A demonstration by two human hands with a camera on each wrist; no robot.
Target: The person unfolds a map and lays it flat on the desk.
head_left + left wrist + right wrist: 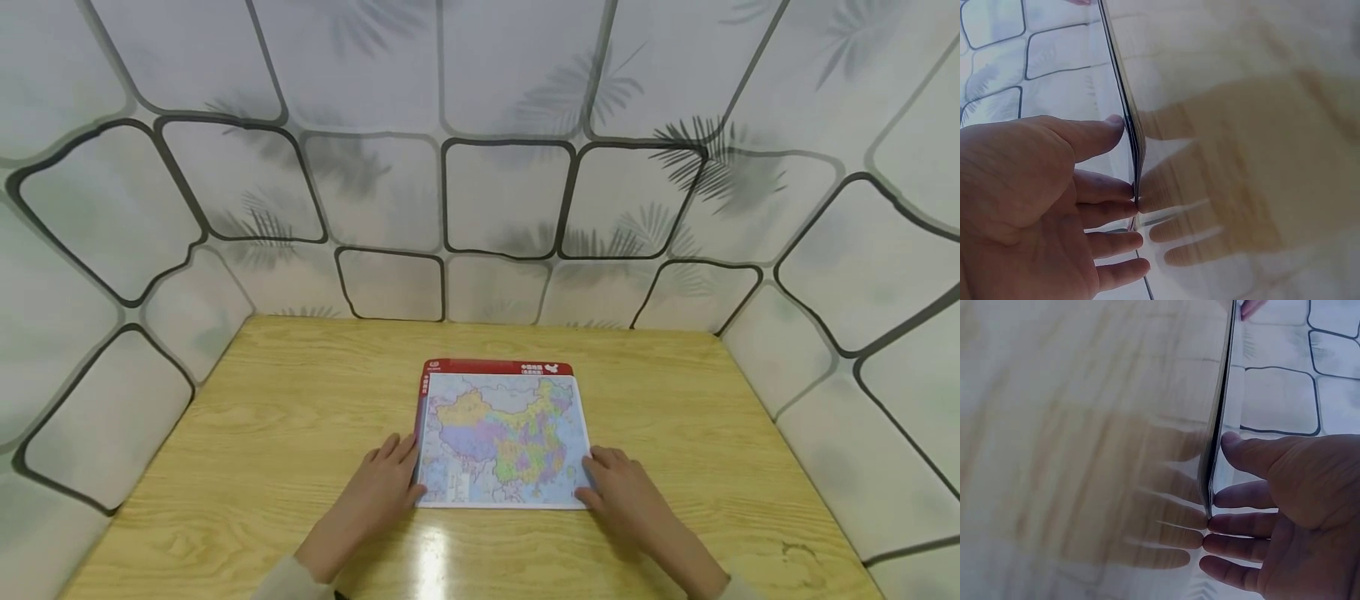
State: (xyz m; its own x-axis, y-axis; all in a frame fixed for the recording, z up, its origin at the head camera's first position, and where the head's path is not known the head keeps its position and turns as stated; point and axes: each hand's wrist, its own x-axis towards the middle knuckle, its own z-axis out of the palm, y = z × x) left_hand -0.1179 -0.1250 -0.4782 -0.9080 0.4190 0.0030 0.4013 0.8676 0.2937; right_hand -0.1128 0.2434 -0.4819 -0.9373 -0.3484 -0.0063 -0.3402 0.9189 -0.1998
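A flat rectangular map board [502,433] lies on the table in the head view, with a red strip along its top and left and a coloured map of China. My left hand [381,492] rests at its left edge, the thumb at the lower left corner. At the right edge lies my right hand [628,493], its thumb near the lower right corner. Both wrist views show the thin stacked edge of the board [1124,94] side on. Fingers of the left hand [1035,187] reach it nearly straight; those of the right hand [1300,500] do likewise.
The glossy wooden table [315,400] carries the board near its middle. A white wall covering [502,200] with dark outlined cells and leaf prints encloses the back and both sides. Reflections of the hands show on the tabletop in both wrist views.
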